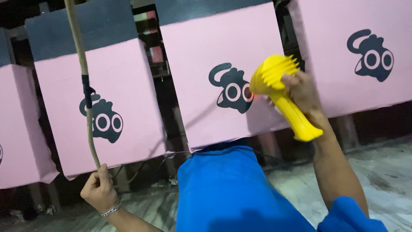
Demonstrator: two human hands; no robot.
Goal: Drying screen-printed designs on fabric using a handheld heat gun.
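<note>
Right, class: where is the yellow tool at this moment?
In the head view, the yellow tool sits right of centre, gripped in the right hand, raised in front of the middle pink box beside its black printed figure.

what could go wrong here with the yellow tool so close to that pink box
1. The right hand holds the yellow tool right against the middle pink box, beside its black print; pressing hard might dent or mark it.
2. The left hand grips a stick that runs up across the left box; a swing could scrape it.
3. The blue cloth hides the floor below, so footing is unseen.
</note>
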